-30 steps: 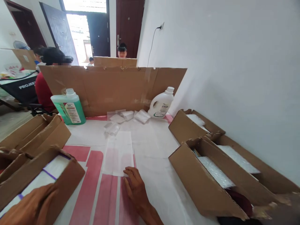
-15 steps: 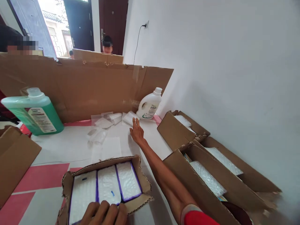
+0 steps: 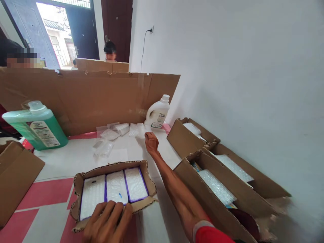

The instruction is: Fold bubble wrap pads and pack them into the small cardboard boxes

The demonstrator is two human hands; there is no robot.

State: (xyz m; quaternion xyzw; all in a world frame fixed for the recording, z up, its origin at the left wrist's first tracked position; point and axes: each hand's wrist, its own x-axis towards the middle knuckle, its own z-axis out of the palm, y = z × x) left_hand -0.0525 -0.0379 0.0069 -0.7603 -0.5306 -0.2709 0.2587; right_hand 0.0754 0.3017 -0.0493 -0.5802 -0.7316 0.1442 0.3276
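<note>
A cardboard box (image 3: 152,180) with torn edges sits in front of me, holding three purple-edged boxes (image 3: 115,184) topped with white bubble wrap. My left hand (image 3: 108,219) curls its fingers over the box's near edge. Farther out, my right hand (image 3: 152,142) is closed, its fingertips at the edge of a small bubble-wrap bag (image 3: 140,130) by the white jug. The fingers partly hide what they pinch. More clear bubble-wrap bags (image 3: 110,134) lie in a loose row to the left of it.
A green liquid bottle (image 3: 37,126) and a white jug (image 3: 158,113) stand before an upright cardboard sheet (image 3: 101,98). Open cardboard boxes (image 3: 197,182) with bubble-wrapped items line the right side by the wall. Another carton (image 3: 20,182) is at left. People sit beyond the sheet.
My right hand's fingers have gone from stretched out on the bubble-wrap bag to curled closed at its edge. My left hand stays on the box edge. The view has shifted slightly.
</note>
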